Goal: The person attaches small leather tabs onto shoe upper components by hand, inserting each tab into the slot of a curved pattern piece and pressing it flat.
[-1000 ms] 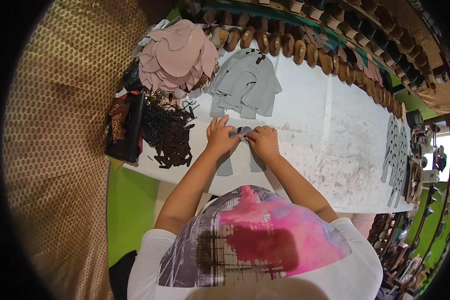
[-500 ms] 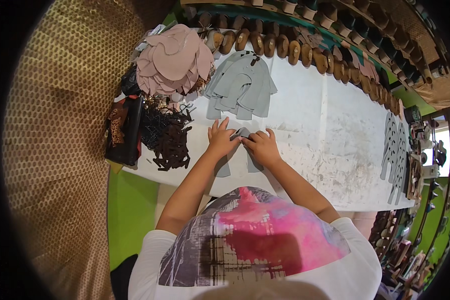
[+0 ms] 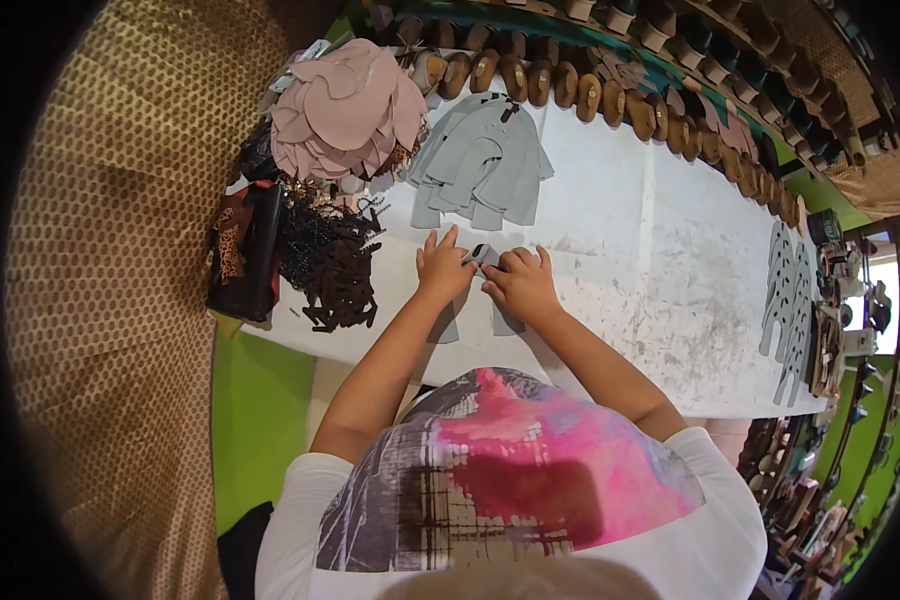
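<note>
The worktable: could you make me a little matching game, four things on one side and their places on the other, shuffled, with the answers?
Things
1. Pink pieces
2. Dark brown strips
3. Brown shoe-shaped forms
4. Single grey piece

Places
A. Lined up along the far edge of the white table
B. Between the left hand and the right hand
C. Piled at the table's far left
D. Heaped left of the hands, nearer the person than the pink pile

Pairs: 1-C, 2-D, 3-A, 4-B
</note>
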A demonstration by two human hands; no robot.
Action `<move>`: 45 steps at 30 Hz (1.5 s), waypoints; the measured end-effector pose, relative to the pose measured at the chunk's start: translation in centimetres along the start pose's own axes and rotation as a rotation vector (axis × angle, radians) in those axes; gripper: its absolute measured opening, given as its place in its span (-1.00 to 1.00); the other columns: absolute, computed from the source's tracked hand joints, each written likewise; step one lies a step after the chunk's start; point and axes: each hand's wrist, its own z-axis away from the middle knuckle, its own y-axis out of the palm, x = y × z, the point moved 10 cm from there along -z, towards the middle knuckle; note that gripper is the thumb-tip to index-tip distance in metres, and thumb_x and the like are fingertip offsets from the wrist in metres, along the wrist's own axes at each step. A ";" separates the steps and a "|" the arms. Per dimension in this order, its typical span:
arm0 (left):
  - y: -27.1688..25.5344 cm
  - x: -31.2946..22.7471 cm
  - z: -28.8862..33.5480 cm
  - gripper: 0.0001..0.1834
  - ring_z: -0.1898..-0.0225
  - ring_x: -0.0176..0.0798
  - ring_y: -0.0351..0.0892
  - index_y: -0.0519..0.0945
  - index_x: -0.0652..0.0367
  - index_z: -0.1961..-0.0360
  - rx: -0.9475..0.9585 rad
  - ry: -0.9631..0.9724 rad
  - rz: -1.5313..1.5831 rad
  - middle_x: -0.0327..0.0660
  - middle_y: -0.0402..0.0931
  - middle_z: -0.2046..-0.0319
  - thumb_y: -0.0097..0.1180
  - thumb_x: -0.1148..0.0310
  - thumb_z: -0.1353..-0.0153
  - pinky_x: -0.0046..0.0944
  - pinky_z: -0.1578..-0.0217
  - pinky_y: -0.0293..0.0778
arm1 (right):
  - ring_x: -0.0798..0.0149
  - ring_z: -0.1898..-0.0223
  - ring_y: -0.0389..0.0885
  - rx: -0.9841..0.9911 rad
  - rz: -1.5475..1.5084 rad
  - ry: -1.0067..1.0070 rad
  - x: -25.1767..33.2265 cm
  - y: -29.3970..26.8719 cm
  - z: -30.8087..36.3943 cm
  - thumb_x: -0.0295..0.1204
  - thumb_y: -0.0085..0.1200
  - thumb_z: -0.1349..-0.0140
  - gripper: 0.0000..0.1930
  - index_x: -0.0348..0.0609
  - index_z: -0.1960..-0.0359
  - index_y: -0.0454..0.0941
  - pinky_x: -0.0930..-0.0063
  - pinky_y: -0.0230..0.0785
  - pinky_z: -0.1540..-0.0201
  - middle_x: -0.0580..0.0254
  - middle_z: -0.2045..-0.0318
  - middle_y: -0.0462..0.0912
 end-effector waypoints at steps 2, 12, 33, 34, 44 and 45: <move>-0.1 -0.1 0.0 -0.69 -0.35 0.09 -0.06 0.69 0.04 0.26 0.011 -0.013 0.007 -0.23 0.10 -0.33 0.19 0.10 -0.04 0.23 -0.25 -0.08 | 0.28 0.05 0.37 -0.014 0.013 -0.008 0.3 -0.1 0.0 -0.12 0.11 -0.10 -0.73 0.16 0.19 0.61 -0.16 0.05 -0.17 0.40 0.29 0.46; 0.2 0.1 0.9 -0.63 -0.36 0.07 -0.07 0.66 0.01 0.20 0.040 -0.146 0.040 -0.23 0.09 -0.33 0.14 0.03 -0.07 0.21 -0.25 -0.06 | 0.14 -0.11 0.31 0.052 0.163 0.049 2.0 1.3 0.1 -0.14 0.08 -0.11 -0.61 -0.04 0.08 0.56 -0.23 -0.05 -0.23 0.26 0.14 0.47; -1.0 -1.2 1.7 -0.77 0.01 -0.05 0.36 0.68 -0.02 0.43 -0.075 0.020 0.071 -0.26 0.50 0.12 0.12 0.11 -0.06 -0.01 -0.01 0.26 | 0.22 -0.19 0.26 0.051 -0.007 0.078 0.4 2.3 2.6 -0.29 0.03 -0.05 -0.67 -0.13 0.15 0.57 -0.24 -0.14 -0.25 0.26 -0.03 0.44; -0.8 -1.4 1.6 -0.77 0.01 -0.05 0.36 0.68 -0.02 0.43 -0.075 0.024 0.070 -0.26 0.50 0.12 0.12 0.11 -0.06 -0.01 -0.01 0.26 | 0.22 -0.19 0.26 0.062 0.004 0.074 0.3 2.4 2.7 -0.29 0.02 -0.06 -0.67 -0.13 0.16 0.57 -0.24 -0.15 -0.25 0.26 -0.02 0.44; -1.9 -1.8 2.6 -0.86 -0.13 -0.08 0.25 0.69 -0.14 0.43 -0.299 0.112 0.091 -0.29 0.45 0.00 0.29 0.22 0.11 0.06 -0.03 0.16 | 0.18 -0.19 0.27 0.042 -0.091 0.116 0.1 2.1 3.1 -0.29 0.04 -0.04 -0.61 -0.10 0.06 0.52 -0.25 -0.18 -0.27 0.25 -0.03 0.45; -1.9 -1.9 2.5 -0.85 -0.13 -0.07 0.25 0.69 -0.14 0.44 -0.304 0.124 0.083 -0.28 0.44 -0.02 0.31 0.21 0.13 0.07 -0.03 0.15 | 0.17 -0.20 0.26 0.049 -0.086 0.108 0.1 2.1 3.1 -0.30 0.04 -0.03 -0.58 -0.10 0.03 0.50 -0.25 -0.19 -0.27 0.24 -0.04 0.45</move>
